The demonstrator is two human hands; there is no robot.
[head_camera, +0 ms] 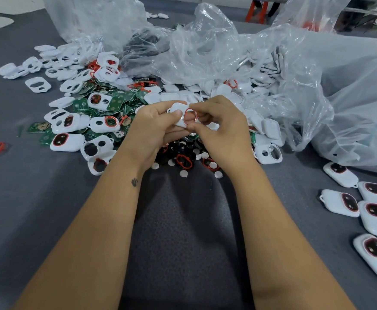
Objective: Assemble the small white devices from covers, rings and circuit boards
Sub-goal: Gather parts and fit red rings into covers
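1. Holding a white cover [179, 113] above the parts pile, the left hand [155, 125] has its grip clenched round it, thumb on the top face, fingers curled under.
2. Right hand [220, 126] pinches a red ring [190, 117] at the cover's large opening; grip clenched on the ring, which lies against the opening's rim. Whether it is seated, I cannot tell.
3. Directly below the hands: a heap of black discs [183, 151], small white round caps [184, 173] and loose red rings.
4. Left of the hands: green circuit boards [115, 101] mixed with empty white covers on the grey table [37, 198].
5. Far right edge of the table: a group of finished white devices [372, 214], each with a red-rimmed dark window.
6. Behind the pile: crumpled clear plastic bags [205, 52] holding more white parts.
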